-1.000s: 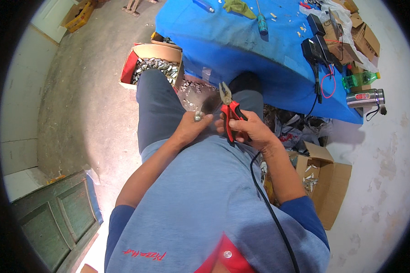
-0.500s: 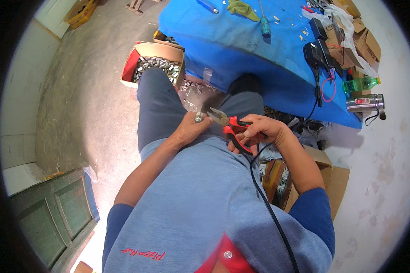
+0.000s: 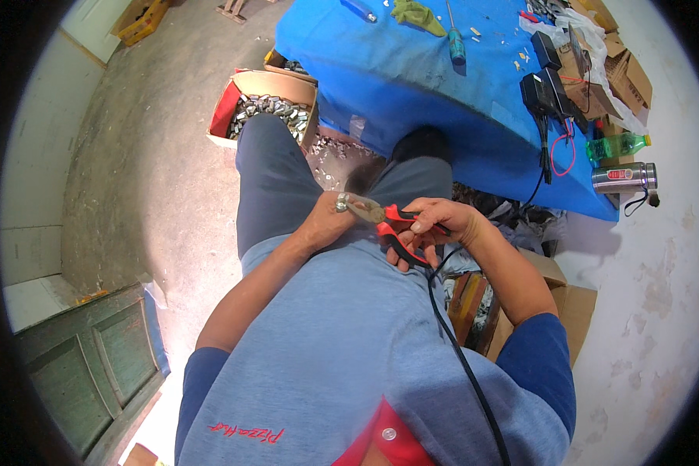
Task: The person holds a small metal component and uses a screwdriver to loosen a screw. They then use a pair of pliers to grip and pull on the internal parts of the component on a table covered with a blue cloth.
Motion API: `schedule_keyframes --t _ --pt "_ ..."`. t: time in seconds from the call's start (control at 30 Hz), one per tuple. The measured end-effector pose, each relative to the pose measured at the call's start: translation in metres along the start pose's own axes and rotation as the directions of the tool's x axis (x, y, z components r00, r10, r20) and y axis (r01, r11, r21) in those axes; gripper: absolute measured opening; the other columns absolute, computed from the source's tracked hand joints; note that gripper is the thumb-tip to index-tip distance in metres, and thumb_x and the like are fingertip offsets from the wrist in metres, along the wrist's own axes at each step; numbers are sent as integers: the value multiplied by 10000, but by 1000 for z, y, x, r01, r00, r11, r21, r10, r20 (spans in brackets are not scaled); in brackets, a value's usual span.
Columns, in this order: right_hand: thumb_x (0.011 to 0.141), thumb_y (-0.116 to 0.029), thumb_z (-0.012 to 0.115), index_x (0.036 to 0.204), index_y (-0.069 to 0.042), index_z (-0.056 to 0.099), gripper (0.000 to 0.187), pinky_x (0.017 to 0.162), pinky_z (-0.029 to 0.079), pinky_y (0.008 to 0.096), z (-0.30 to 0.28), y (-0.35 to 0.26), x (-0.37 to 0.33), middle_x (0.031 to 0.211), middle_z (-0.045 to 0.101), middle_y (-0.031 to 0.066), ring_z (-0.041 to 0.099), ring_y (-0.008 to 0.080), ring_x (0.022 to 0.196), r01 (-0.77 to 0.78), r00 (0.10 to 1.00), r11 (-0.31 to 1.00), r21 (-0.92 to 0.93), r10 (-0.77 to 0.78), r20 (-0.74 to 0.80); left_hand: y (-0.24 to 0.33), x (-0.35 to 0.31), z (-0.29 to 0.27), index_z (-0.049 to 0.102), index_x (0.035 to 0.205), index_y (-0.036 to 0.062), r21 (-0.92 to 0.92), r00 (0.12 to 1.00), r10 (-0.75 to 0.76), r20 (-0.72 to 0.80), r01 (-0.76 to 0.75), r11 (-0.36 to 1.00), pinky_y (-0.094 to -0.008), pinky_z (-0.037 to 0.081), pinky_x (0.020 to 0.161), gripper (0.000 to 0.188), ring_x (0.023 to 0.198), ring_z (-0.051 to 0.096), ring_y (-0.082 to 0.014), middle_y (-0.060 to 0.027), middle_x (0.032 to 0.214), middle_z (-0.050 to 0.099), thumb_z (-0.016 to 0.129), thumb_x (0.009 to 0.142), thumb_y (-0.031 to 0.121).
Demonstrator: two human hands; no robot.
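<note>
Over my lap, my left hand [image 3: 324, 222] pinches a small shiny metal piece [image 3: 341, 203]; its exact kind is too small to tell. My right hand [image 3: 441, 225] is wrapped round the red and black handles of a pair of pliers [image 3: 391, 226]. The plier jaws [image 3: 365, 208] point left and reach the metal piece at my left fingertips. The handles stand somewhat apart. Whether the jaws grip the piece or only touch it, I cannot tell.
A cardboard box [image 3: 309, 101] of small metal pieces stands beyond my left knee. The blue-covered table [image 3: 412, 85] ahead holds a screwdriver [image 3: 456, 48], a green cloth [image 3: 416, 15], black power adapters [image 3: 537, 92], a green bottle [image 3: 617, 145] and a steel flask [image 3: 623, 178]. A black cable [image 3: 466, 365] crosses my shirt.
The pliers have moved left, and their jaws, spread and just right of the metal piece before, now meet it. My left hand has stayed almost in place.
</note>
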State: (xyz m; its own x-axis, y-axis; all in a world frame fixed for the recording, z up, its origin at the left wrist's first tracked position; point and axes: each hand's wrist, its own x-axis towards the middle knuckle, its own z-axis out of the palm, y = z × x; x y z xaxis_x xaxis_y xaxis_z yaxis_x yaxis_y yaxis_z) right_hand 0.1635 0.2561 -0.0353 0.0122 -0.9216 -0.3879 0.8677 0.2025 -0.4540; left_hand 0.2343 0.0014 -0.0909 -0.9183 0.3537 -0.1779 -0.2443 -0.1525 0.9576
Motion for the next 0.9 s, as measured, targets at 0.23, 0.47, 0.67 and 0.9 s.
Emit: schedule_keyframes --t 0.23,0.47,0.67,0.9 --pt "876 -179 589 1297 158 462 555 544 641 379 0 1 -1 1139 597 402 685 465 969 -12 1000 1000 -1 12 -9 2 -1 2 720 1022 -24 26 999 29 44 -30 999 -247 509 785 222 866 642 -89 -42 917 734 581 872 62" --pt "844 -200 617 1237 164 515 545 484 596 288 2 -3 -2 1006 659 316 724 355 841 -92 995 994 -62 90 -38 1 1 1 712 974 -22 200 998 -8 62 -4 980 -259 491 716 168 800 597 -73 -23 847 703 610 862 49" --pt "863 -203 627 1149 90 590 411 463 502 226 24 -4 -2 935 698 203 720 224 765 -133 973 955 -264 74 -220 -3 3 3 706 942 -14 265 999 -4 48 -9 964 -263 477 683 135 776 573 -67 -10 815 679 621 876 68" --pt "851 -206 648 1118 68 609 385 506 515 226 39 -3 -3 961 710 172 715 193 793 -178 919 887 -426 -5 -395 2 3 10 715 1013 -12 86 999 -7 44 3 996 -257 495 724 177 812 593 -68 -2 877 698 606 914 86"
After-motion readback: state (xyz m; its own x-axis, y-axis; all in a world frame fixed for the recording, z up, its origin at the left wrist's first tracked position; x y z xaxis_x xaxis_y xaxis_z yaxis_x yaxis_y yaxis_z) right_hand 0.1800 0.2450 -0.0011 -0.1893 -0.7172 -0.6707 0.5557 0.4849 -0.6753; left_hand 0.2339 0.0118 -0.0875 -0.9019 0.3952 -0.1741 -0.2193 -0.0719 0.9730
